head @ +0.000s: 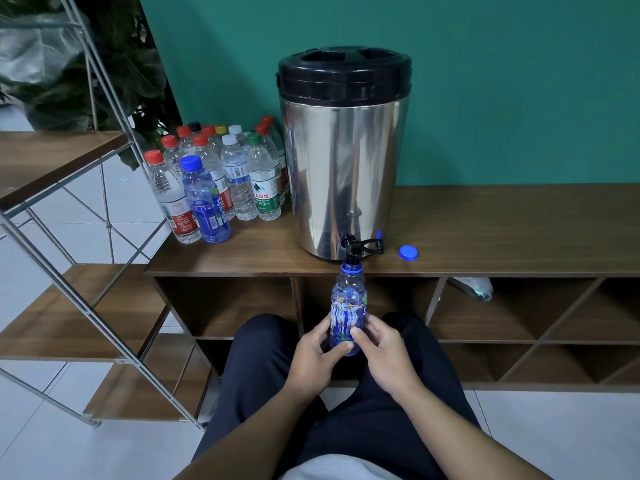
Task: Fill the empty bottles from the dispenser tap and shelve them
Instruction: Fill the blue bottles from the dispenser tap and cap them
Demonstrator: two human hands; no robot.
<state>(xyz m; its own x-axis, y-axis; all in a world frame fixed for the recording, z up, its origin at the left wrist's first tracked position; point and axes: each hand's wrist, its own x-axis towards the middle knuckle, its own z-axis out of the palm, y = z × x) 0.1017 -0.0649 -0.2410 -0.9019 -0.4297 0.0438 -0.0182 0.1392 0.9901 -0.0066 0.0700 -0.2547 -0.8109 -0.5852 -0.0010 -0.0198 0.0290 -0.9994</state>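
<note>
Nearest: both hands low in frame, above the lap. Left hand (313,355) and right hand (377,348) each wrap the lower body of the blue bottle (348,313), fingers (337,348) curled and clamped on it from either side, thumbs across the front. Neither hand is plainly nearer; they share the grip about evenly.

The bottle stands upright, long axis running toward 12 o'clock from the hands. Its open neck sits directly under the tap (353,249), touching or just short of the spout; cannot tell which. Whether water is running, or how full the bottle is, cannot be read.

Judgement: the coming move turns on keeping the mouth in line under the spout; any tilt at the base swings the neck off it.

Further: the tap juts from the foot of the steel dispenser (343,157), standing on the desk (502,223). The tap lever points toward 3 o'clock. The loose blue cap (408,252) lies on the desk at 3 o'clock of the tap, apart.

Farthest: capped bottles (221,178) cluster at 9 o'clock of the dispenser. Open shelves (79,306) stand at far left.
</note>
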